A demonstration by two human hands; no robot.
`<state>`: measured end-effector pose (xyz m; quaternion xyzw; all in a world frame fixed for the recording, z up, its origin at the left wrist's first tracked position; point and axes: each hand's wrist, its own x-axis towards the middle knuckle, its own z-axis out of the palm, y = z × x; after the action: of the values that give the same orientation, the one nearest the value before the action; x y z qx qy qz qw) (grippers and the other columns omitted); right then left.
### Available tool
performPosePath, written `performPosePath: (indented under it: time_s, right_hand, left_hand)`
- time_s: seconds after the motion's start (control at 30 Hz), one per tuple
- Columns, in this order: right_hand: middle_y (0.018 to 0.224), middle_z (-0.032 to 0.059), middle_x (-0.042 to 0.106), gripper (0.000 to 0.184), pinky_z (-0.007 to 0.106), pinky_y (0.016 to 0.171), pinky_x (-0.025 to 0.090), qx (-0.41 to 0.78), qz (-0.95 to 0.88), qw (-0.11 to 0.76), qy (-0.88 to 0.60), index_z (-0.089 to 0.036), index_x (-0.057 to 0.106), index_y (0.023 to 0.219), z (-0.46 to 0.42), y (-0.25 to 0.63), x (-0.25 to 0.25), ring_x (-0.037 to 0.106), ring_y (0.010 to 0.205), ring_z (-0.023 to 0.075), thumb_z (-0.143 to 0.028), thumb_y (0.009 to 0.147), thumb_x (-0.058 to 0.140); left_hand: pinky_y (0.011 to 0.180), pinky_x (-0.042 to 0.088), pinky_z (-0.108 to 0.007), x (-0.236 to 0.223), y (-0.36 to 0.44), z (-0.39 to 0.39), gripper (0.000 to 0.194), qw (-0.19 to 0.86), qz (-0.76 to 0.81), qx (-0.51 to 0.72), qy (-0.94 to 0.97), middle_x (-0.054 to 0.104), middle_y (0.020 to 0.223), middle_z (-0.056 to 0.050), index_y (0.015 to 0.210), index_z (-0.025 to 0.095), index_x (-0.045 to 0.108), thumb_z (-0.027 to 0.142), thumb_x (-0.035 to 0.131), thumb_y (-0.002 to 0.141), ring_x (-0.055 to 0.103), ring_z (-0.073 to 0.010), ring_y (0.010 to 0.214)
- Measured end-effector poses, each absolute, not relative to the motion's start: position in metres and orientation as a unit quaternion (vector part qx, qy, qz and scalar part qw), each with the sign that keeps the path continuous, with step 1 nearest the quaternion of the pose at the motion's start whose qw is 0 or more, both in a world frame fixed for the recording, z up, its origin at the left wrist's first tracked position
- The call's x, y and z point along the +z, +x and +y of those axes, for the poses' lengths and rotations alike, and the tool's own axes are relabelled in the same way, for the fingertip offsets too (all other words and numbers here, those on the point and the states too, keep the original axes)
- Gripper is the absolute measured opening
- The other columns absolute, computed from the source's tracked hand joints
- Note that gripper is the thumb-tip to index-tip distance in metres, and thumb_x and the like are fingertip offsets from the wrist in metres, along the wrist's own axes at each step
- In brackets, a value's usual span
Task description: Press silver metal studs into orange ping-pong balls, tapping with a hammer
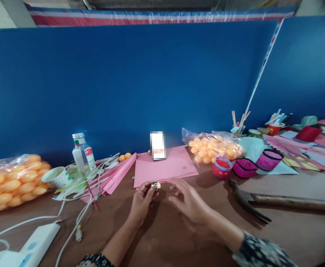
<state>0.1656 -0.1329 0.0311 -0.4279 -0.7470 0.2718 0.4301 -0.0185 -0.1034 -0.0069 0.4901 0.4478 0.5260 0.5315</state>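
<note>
My left hand (142,202) pinches a small round object (156,185) between thumb and fingers, just in front of the pink paper. It looks shiny, dark with pale patches and a cream-coloured side; its kind is too small to make out. My right hand (188,200) hovers to the right of it with fingers apart and slightly curled, holding nothing. Behind both hands lies a stack of pink paper sheets (165,168), with a blurred-out white upright thing (158,145) standing at its back edge.
Bags of orange balls (15,181) (215,146) stand left and right. A hammer (262,198) lies at right, near a red cup (222,168) and magenta cups (245,167). White cables, a power strip (40,243), a bottle (83,154) and pink strips (120,174) are at left. A blue panel (140,81) rises behind.
</note>
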Motion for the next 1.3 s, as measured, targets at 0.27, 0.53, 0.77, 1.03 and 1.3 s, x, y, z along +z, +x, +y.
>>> performPosePath:
  time_s: [0.27,0.53,0.77,1.03,1.3]
  right_hand:
    - [0.106,0.0108,0.059,0.040,0.041,0.083,0.044,-0.136,-0.716,0.314,-0.609,-0.023,0.045,0.120,-0.186,0.344,0.030,0.056,0.098,0.0257,-0.032,0.081,0.044]
    - [0.107,0.0170,0.060,0.045,0.041,0.075,0.045,-0.158,-0.734,0.164,-0.640,-0.023,0.054,0.112,-0.209,0.429,-0.026,0.059,0.094,0.0269,-0.017,0.068,0.045]
    - [0.112,0.0120,0.058,0.041,0.039,0.087,0.041,-0.068,-0.727,0.083,-0.678,-0.016,0.054,0.113,-0.210,0.416,-0.005,0.053,0.103,0.0256,-0.013,0.077,0.034]
    - [0.101,0.0097,0.060,0.047,0.038,0.082,0.045,-0.042,-0.741,0.079,-0.665,-0.018,0.052,0.114,-0.221,0.399,-0.015,0.056,0.094,0.0254,-0.012,0.068,0.043]
    - [0.101,0.0107,0.061,0.043,0.040,0.083,0.045,0.010,-0.719,0.114,-0.686,-0.015,0.055,0.113,-0.227,0.377,-0.020,0.057,0.092,0.0256,-0.021,0.071,0.043]
  left_hand:
    - [0.066,0.054,-0.030,-0.008,-0.019,-0.106,0.045,0.566,0.427,0.538,0.456,0.063,0.094,-0.005,0.117,0.019,0.050,0.040,0.053,0.077,0.064,-0.0160,0.075]
    - [0.064,0.052,-0.026,-0.003,-0.020,-0.108,0.038,0.557,0.421,0.545,0.464,0.065,0.086,-0.003,0.106,0.019,0.057,0.038,0.060,0.073,0.062,-0.0128,0.069]
    - [0.072,0.051,-0.030,0.005,-0.018,-0.110,0.033,0.564,0.410,0.542,0.469,0.062,0.086,-0.002,0.095,0.019,0.051,0.030,0.066,0.068,0.062,-0.0140,0.075]
    - [0.083,0.047,-0.035,-0.003,-0.022,-0.105,0.049,0.541,0.433,0.527,0.491,0.062,0.094,-0.006,0.110,0.017,0.052,0.027,0.068,0.066,0.060,-0.0180,0.087]
    - [0.070,0.050,-0.027,-0.004,-0.022,-0.105,0.043,0.541,0.420,0.530,0.500,0.063,0.088,-0.003,0.109,0.019,0.056,0.028,0.066,0.068,0.058,-0.0137,0.077]
